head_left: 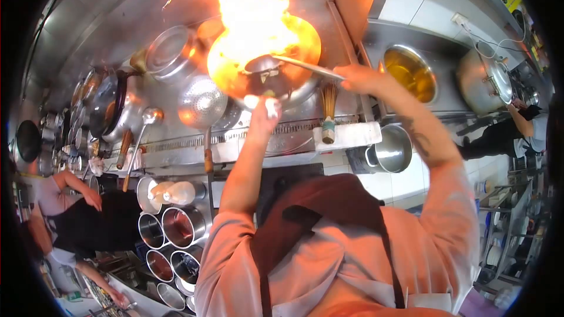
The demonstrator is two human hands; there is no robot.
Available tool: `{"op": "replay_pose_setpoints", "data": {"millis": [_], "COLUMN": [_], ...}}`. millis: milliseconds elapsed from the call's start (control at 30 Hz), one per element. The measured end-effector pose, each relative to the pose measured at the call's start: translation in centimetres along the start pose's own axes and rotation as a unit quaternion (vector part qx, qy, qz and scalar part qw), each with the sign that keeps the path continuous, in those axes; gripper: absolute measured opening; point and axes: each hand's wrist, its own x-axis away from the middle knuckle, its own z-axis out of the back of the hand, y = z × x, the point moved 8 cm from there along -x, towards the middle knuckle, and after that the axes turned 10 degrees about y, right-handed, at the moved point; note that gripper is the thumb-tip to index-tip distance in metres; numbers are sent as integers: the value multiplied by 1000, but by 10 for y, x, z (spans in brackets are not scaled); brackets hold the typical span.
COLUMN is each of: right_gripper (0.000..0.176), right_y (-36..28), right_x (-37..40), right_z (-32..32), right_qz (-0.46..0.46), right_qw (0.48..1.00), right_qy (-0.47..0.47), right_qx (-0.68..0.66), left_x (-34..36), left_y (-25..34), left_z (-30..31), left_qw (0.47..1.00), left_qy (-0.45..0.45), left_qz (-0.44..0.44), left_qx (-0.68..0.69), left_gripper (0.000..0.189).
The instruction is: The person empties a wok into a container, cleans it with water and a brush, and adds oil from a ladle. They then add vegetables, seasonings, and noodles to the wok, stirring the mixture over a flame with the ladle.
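Note:
A wok [284,89] stands over the burner, tilted, with tall bright flames [249,12] rising from it. My left hand [264,118] is closed at the wok's near edge, with a white cloth [271,105] at the fingers. My right hand [361,79] grips the long handle of a ladle [311,68], whose bowl is inside the wok. Some pieces of food [269,74] show in the wok, but the glare hides most of the contents.
A perforated skimmer [202,101] lies left of the wok, and a bamboo brush [329,111] right of it. A pot of yellow liquid [409,73] sits further right. Metal containers [182,226] stand at lower left. Other people [88,211] work at the left and far right.

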Motion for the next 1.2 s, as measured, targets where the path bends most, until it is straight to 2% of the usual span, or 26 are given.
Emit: {"op": "replay_pose_setpoints", "data": {"millis": [67, 100, 167, 233, 267, 300, 333, 400, 433, 533, 567, 600, 667, 733, 800, 833, 900, 933, 967, 1000, 1033, 1100, 1133, 1167, 1200], "right_gripper": [42, 42, 39, 34, 32, 34, 32, 30, 28, 28, 29, 29, 28, 28, 29, 30, 32, 33, 34, 36, 37, 38, 37, 36, 33], "right_y": [-8, -32, -31, -48, -57, -41, -53, -76, -73, -51, -43, -43, -47, -54, -64, -71, -83, -87, -93, -103, -106, -96, -95, -89, -80], "right_x": [-3, 8, 20, 35, 43, 44, 51, 68, 66, 38, 27, 18, 5, 10, 13, 21, 34, 34, 32, 40, 46, 50, 41, 37, 35], "right_z": [-6, 10, 26, 33, 37, 24, 34, 55, 57, 32, 19, 12, 5, 14, 31, 44, 52, 57, 56, 56, 63, 61, 64, 65, 58], "right_qz": [-77, -45, -17, -36, -48, -102, -46, 66, 35, -34, -52, -40, -18, -48, -69, -74, -72, -61, -46, -51, -48, 40, 11, -30, -60], "right_qw": [996, 997, 995, 999, 998, 990, 995, 996, 995, 989, 988, 994, 1000, 997, 993, 993, 995, 996, 996, 996, 997, 994, 995, 995, 995], "right_qy": [8, 21, 34, 2, -13, -55, -52, -38, -65, -115, -122, -81, 2, 26, 39, 33, -2, -19, -40, -49, -44, -67, -72, -76, -79], "right_qx": [54, 58, 87, 7, -32, -84, -75, -55, -67, -85, -84, -58, -4, 60, 91, 89, 74, 67, 58, 46, 43, 77, 68, 54, 28], "left_x": [47, 100, 122, 126, 105, 108, 120, 109, 109, 77, 74, 64, 38, 50, 116, 114, 69, 60, 67, 78, 73, 80, 79, 74, 65], "left_y": [-42, -51, -34, -23, 1, 0, -3, 18, 23, 38, 41, 36, 8, -36, -37, -31, -14, 8, 25, 42, 23, 23, 19, 31, 31], "left_z": [31, 20, -22, -28, -25, -18, -16, -59, -60, -46, -51, -41, 18, 70, 32, 28, 10, -15, -26, -37, -39, -50, -50, -50, -52], "left_qw": [995, 998, 999, 989, 992, 996, 998, 997, 994, 986, 991, 995, 999, 994, 995, 994, 994, 998, 991, 954, 993, 992, 991, 994, 993], "left_qy": [53, 65, -14, -137, -48, -9, 31, 67, 101, 154, 128, 96, 30, 24, 55, 94, 35, 46, 21, 20, 110, 119, 113, 70, 105], "left_qz": [81, 23, -14, 41, -73, -48, -22, 7, 30, 27, 27, 14, -11, 103, 72, 36, 95, 40, -61, -166, 42, 44, 60, -11, 30], "left_qx": [-6, -11, -31, -30, -87, -73, -58, -38, -29, -51, -38, -33, -23, -36, -40, -33, 34, 22, -117, -249, 8, -12, -43, -86, -42], "left_gripper": [12, 15, 17, 14, 15, 14, 14, 13, 12, 8, 6, 6, 5, 5, 5, 9, 11, 9, 10, 11, 13, 13, 12, 10, 7]}}
